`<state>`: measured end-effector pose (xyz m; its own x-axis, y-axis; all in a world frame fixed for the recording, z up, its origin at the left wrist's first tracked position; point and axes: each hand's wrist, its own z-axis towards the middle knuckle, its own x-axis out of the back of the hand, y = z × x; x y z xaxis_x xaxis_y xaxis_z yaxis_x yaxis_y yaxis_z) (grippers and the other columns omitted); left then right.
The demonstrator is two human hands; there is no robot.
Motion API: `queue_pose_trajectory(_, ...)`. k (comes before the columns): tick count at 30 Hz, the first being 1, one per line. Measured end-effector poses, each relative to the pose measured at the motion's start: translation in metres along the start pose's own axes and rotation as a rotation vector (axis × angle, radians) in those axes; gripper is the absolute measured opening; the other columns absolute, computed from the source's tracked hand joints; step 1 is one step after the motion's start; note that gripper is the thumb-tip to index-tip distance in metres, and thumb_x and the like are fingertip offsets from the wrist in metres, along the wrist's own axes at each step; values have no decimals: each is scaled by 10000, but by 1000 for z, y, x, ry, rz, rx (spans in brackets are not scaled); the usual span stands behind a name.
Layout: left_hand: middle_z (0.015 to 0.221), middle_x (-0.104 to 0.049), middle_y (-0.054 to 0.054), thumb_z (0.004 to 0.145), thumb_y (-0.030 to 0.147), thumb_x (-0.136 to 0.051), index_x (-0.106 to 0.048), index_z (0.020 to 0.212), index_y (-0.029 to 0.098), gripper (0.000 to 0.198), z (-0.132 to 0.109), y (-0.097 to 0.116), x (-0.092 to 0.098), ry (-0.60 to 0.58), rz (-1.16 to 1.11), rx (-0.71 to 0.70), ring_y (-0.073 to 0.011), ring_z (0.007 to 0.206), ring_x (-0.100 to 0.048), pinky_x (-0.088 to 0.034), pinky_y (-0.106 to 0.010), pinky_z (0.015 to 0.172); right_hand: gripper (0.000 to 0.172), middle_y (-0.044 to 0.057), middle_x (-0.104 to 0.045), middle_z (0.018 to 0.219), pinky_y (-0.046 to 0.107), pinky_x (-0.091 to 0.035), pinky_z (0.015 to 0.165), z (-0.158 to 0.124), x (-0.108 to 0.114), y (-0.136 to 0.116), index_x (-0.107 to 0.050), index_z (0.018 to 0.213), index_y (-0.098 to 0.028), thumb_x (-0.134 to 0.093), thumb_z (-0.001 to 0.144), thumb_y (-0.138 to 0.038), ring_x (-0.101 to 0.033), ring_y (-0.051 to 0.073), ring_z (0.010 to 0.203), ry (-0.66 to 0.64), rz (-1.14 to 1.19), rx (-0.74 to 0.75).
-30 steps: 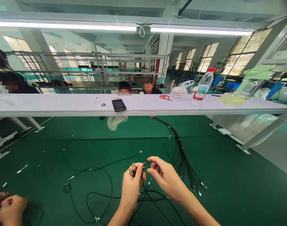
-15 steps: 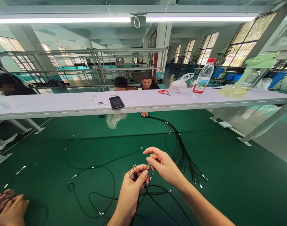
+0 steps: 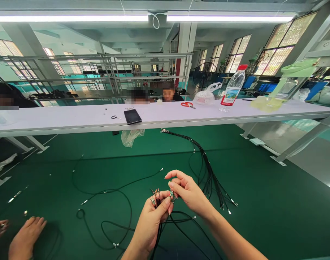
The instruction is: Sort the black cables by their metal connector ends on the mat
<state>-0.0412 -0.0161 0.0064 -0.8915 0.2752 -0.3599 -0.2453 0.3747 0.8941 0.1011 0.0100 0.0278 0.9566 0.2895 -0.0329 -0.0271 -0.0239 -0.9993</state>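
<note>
The left hand (image 3: pixel 156 218) is closed around a bunch of black cables (image 3: pixel 157 234), with their bare copper-coloured ends standing up above its fingers and the cables running down below the palm. Between this hand's thumb and the right hand (image 3: pixel 190 195) there is a small green part (image 3: pixel 171 194); the right thumb and a finger pinch it at the top, the other fingers being loosely curled, and the fingertips hide much of it. Under and beside the hands, loose cables (image 3: pixel 113 191) with white tags cross the green table (image 3: pixel 257 180) in wide curves, and some pass just behind the wrists. To the right, well apart from the fingers, a thick cable bundle (image 3: pixel 209 168) spreads its ends toward the person. At the left edge lie two hands of a co-worker (image 3: pixel 28 234), near small white tags. Farther away, a pale shelf (image 3: pixel 59 117) stands across the whole width and covers the far side of the table; on it are a phone (image 3: pixel 133 116), orange scissors (image 3: pixel 187 104), a knotted plastic bag (image 3: pixel 204 97) and a bottle (image 3: pixel 232 90) with red cap. A clear bag (image 3: pixel 132 137) shows below its edge.
</note>
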Motion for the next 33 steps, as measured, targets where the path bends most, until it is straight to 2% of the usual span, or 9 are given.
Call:
queue_pose_trajectory(7, 578, -442, 29, 784, 350, -552, -534, 899, 109, 268, -1, 1, 5, -45, -98, 24, 9, 426, -161, -94, -180, 432, 184, 5, -496, 685, 204, -370, 566, -1, 6, -2, -505, 793, -135, -482, 843, -310, -432, 82, 596, -129, -71, 59)
queue_pose_trajectory(10, 698, -555, -12, 707, 339, -646, -543, 973, 134, 352, 1, -1, 3, 82, -3, -49, -8, 479, -338, -212, -146, 441, 180, -10, -480, 650, 194, -334, 527, 0, 6, -7, -501, 739, -136, -480, 835, -288, -404, 76, 568, -54, -243, 100)
queue_pose_trajectory(13, 762, -591, -40, 656, 317, -693, -589, 903, 118, 334, 3, -4, 3, 226, 118, -145, -53, 622, -467, -337, -145, 545, 209, -18, -470, 613, 196, -300, 515, 2, 3, -13, -481, 674, -138, -481, 823, -284, -375, 76, 558, 30, -438, 119)
queue_pose_trajectory(16, 626, -534, -8, 729, 376, -612, -589, 790, 91, 292, 2, -5, 3, 173, 105, -126, -4, 460, -289, -203, -156, 444, 246, -26, -442, 568, 202, -276, 497, 3, 0, -17, -455, 628, -139, -477, 813, -299, -342, 73, 526, 64, -517, 76)
queue_pose_trajectory(18, 575, -481, 12, 744, 381, -596, -574, 754, 86, 296, 1, -3, 2, 118, 37, -87, 5, 443, -209, -132, -170, 438, 261, -32, -399, 543, 202, -256, 482, 4, -1, -18, -434, 598, -139, -480, 796, -302, -312, 70, 514, 69, -506, 37)
queue_pose_trajectory(24, 557, -434, 32, 754, 354, -592, -559, 799, 102, 258, -3, -3, 1, 85, -97, -13, 5, 443, -195, -110, -175, 448, 266, -39, -339, 514, 199, -232, 459, 3, -3, -18, -370, 550, -148, -461, 757, -286, -276, 69, 499, 92, -456, -35)
queue_pose_trajectory(26, 550, -448, 34, 734, 362, -614, -563, 866, 112, 287, -2, -5, 1, 113, -78, -34, 2, 436, -217, -124, -169, 445, 256, -40, -340, 510, 200, -225, 453, 1, -5, -18, -371, 553, -150, -457, 758, -276, -273, 68, 493, 100, -471, -48)
queue_pose_trajectory(29, 593, -510, 5, 693, 361, -658, -579, 924, 115, 347, 0, -6, 0, 174, -12, -90, -31, 515, -368, -228, -156, 481, 245, -40, -359, 511, 201, -224, 447, -2, -8, -18, -377, 561, -152, -457, 763, -266, -280, 68, 487, 119, -505, -64)
queue_pose_trajectory(33, 666, -521, -17, 676, 359, -668, -622, 810, 93, 301, -1, -4, 0, 242, 96, -165, -47, 584, -380, -270, -164, 519, 248, -40, -361, 502, 202, -219, 446, -5, -12, -18, -364, 543, -153, -456, 756, -241, -282, 69, 486, 143, -549, -59)
